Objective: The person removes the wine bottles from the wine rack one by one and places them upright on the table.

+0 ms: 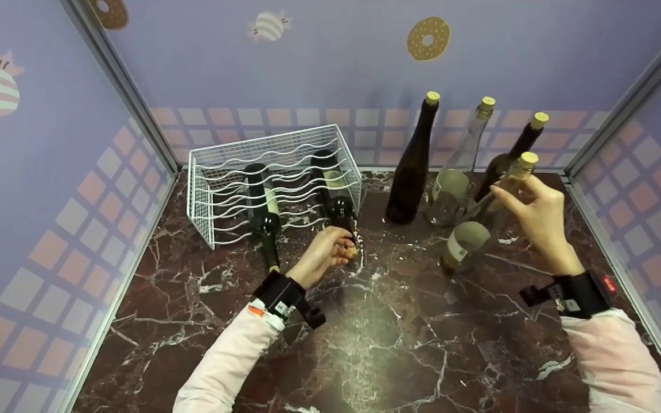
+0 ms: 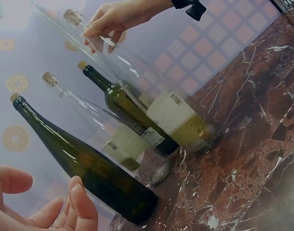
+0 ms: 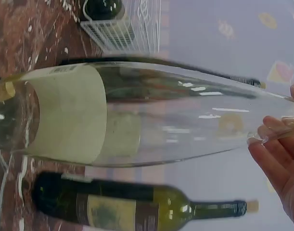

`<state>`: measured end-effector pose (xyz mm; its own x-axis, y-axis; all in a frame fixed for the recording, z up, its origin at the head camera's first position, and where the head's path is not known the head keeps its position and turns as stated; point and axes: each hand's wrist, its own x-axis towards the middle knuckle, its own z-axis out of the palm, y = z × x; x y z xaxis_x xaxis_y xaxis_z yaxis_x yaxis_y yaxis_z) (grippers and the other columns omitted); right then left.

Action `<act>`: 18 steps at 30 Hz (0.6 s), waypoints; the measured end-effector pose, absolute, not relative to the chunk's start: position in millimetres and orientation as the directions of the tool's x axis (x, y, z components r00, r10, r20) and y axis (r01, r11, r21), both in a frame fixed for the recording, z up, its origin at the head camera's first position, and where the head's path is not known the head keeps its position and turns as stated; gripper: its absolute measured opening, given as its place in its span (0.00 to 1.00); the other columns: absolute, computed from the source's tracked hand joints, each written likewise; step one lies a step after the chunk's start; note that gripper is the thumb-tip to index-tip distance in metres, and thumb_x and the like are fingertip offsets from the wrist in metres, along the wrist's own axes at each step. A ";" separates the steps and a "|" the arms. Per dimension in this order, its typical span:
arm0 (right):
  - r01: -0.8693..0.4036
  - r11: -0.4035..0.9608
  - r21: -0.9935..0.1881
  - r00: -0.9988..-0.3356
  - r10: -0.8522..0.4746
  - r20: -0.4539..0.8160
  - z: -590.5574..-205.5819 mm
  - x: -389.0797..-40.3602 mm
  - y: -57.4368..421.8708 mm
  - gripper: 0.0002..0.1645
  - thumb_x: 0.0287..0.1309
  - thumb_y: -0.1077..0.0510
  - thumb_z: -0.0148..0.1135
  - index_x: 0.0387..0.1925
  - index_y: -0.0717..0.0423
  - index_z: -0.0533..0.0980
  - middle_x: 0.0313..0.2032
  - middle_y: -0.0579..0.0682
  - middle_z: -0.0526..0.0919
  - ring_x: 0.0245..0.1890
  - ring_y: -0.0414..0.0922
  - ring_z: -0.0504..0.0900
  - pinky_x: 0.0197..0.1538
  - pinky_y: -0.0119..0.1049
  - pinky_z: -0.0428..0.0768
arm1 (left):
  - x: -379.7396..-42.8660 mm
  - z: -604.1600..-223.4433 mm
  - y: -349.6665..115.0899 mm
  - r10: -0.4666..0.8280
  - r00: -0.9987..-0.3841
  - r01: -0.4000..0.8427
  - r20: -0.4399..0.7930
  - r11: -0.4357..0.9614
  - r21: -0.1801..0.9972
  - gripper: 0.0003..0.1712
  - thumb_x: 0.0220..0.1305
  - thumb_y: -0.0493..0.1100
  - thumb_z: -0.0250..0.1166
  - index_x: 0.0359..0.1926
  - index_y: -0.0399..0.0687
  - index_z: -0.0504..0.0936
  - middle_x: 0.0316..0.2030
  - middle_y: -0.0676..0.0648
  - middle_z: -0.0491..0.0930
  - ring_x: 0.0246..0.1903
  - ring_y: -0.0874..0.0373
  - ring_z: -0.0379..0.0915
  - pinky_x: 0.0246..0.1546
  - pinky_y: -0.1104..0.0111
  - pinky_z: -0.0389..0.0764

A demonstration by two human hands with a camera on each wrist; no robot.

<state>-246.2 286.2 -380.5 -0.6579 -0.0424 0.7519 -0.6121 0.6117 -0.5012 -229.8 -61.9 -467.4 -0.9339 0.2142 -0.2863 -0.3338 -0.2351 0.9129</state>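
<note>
My right hand (image 1: 540, 215) pinches the neck of a clear glass bottle (image 3: 122, 115) with a pale label and a cork. The bottle leans a little, its base low over the marble top. My left hand (image 1: 325, 252) is beside the corked neck of a dark wine bottle (image 1: 340, 209) that lies in the white wire rack (image 1: 201, 195). In the left wrist view its fingers (image 2: 82, 207) are loosely bent, apart from the thumb, with nothing seen between them. Another dark wine bottle (image 1: 263, 215) lies in the rack, its neck toward me.
Behind the held bottle stand a tall dark bottle (image 2: 84, 163), another clear bottle (image 1: 451, 186) and a dark labelled bottle (image 3: 118, 204), all corked. Patterned panels (image 1: 307, 69) enclose the marble surface (image 1: 376, 350) at the back and sides.
</note>
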 end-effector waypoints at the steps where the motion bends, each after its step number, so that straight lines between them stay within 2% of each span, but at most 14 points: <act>1: -0.592 0.625 -0.509 -0.665 -0.023 0.746 -383.6 -249.1 292.2 0.09 0.42 0.70 0.68 0.30 0.67 0.78 0.27 0.56 0.81 0.26 0.31 0.74 0.30 0.24 0.68 | -229.6 -467.5 -62.2 0.211 -0.934 -0.336 -0.290 -0.232 0.913 0.10 0.63 0.37 0.49 0.43 0.35 0.67 0.31 0.41 0.71 0.22 0.55 0.70 0.26 0.66 0.73; 6: -0.527 0.665 -0.529 -0.679 0.046 0.733 -395.1 -262.4 317.9 0.10 0.44 0.62 0.70 0.30 0.64 0.79 0.26 0.52 0.81 0.25 0.29 0.74 0.29 0.21 0.68 | -230.0 -468.0 -63.9 0.210 -0.933 -0.338 -0.294 -0.220 0.915 0.10 0.64 0.37 0.49 0.43 0.35 0.67 0.32 0.40 0.71 0.23 0.55 0.70 0.27 0.65 0.73; 11: -0.505 0.674 -0.539 -0.676 0.079 0.733 -398.9 -266.0 329.3 0.11 0.44 0.62 0.70 0.29 0.65 0.78 0.24 0.54 0.80 0.23 0.30 0.73 0.27 0.21 0.67 | -229.6 -470.3 -64.7 0.216 -0.934 -0.332 -0.284 -0.234 0.914 0.11 0.64 0.36 0.48 0.45 0.33 0.65 0.31 0.41 0.70 0.21 0.57 0.69 0.21 0.70 0.72; 18: -0.482 0.685 -0.547 -0.684 0.096 0.723 -401.8 -269.3 338.9 0.13 0.45 0.59 0.70 0.29 0.65 0.78 0.24 0.49 0.80 0.22 0.31 0.72 0.28 0.21 0.66 | -227.6 -469.9 -65.8 0.207 -0.936 -0.331 -0.285 -0.233 0.915 0.12 0.64 0.36 0.48 0.46 0.33 0.65 0.32 0.39 0.70 0.21 0.57 0.69 0.22 0.70 0.71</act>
<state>-269.3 338.9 -401.8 -0.6841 0.0964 0.7230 -0.4817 0.6846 -0.5471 -227.6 -65.8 -469.9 -0.9358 0.2072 -0.2853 -0.3305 -0.2333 0.9145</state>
